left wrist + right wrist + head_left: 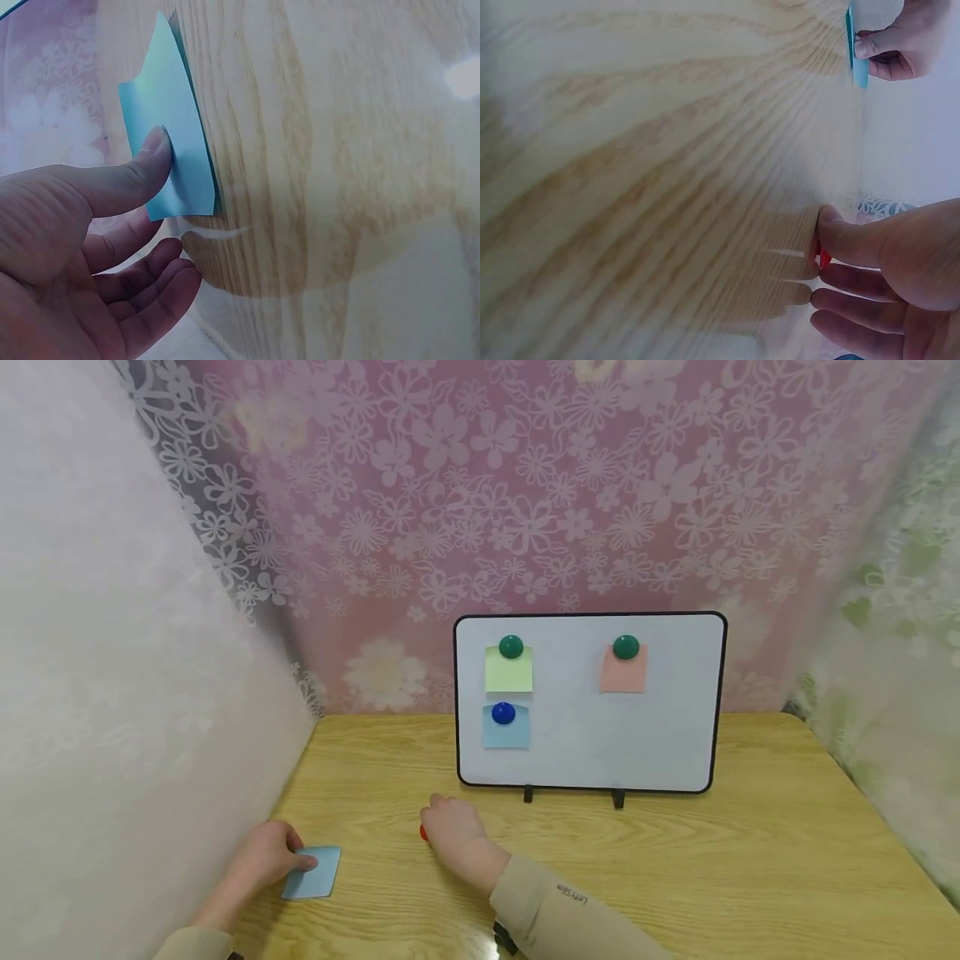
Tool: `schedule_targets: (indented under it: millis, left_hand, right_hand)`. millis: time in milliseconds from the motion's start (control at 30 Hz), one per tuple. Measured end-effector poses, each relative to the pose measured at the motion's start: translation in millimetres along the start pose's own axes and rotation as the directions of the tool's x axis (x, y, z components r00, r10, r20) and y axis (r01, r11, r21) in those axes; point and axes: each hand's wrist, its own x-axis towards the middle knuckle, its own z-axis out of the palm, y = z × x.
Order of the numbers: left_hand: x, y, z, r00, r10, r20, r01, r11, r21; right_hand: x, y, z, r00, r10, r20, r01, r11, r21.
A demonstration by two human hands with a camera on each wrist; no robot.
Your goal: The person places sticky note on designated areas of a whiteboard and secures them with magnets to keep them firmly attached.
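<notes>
At the left of the table, my left hand (266, 855) pinches a light blue sticky note (321, 878), thumb on top and fingers behind it. In the left wrist view the note (171, 97) is slightly bent and tilted up by the table surface. My right hand (456, 828) reaches down to the table in front of the whiteboard's left end. Its thumb and index finger close around a small red magnet (824, 259), mostly hidden by the hand; only its edge shows in the head view. The other fingers of that hand rest at the wood.
A black-framed whiteboard (570, 752) stands on small black feet. A green magnet (512, 647) holds a light green note (508, 673), a blue magnet (503, 713) a blue note (506, 738), and another green magnet (626, 647) a pink note (623, 677). Flowered curtains (525, 518) surround the table.
</notes>
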Motion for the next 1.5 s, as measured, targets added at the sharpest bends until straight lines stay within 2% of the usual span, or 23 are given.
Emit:
schedule_targets:
  millis: [233, 600, 733, 1067, 1333, 1500]
  left_hand:
    - [-1.5, 3.8, -2.3, 1.000, -0.008, 0.018, 0.008, 1.000, 0.002]
    - [-1.2, 3.8, -2.2, 1.000, -0.016, 0.009, 0.017, 0.999, -0.041]
    - [-1.4, 2.2, -1.9, 1.000, 0.011, 0.001, -0.011, 1.000, -0.027]
    - [-2.1, -1.8, 2.4, 1.000, 0.020, -0.011, -0.021, 1.000, -0.013]
    - [-3.4, -0.9, 4.0, 0.999, 0.039, -0.008, -0.039, 0.999, -0.028]
    - [-2.3, 2.2, 2.2, 0.998, 0.064, -0.011, -0.064, 0.997, -0.041]
  right_hand:
    - [2.1, 2.2, -1.2, 0.999, 0.010, 0.049, -0.011, 1.000, 0.018]
    - [2.4, 4.9, 1.4, 0.998, 0.025, 0.053, -0.026, 1.000, 0.017]
    - [1.9, 5.1, -0.5, 0.998, 0.027, 0.059, -0.029, 0.999, 0.028]
    - [-3.7, 6.5, -6.8, 0.998, 0.025, 0.053, -0.029, 0.997, 0.071]
    - [-4.1, 10.7, 0.4, 0.999, 0.019, 0.044, -0.025, 0.990, 0.140]
    - [-4.1, 14.3, 1.8, 1.000, 0.021, 0.013, -0.023, 0.987, 0.158]
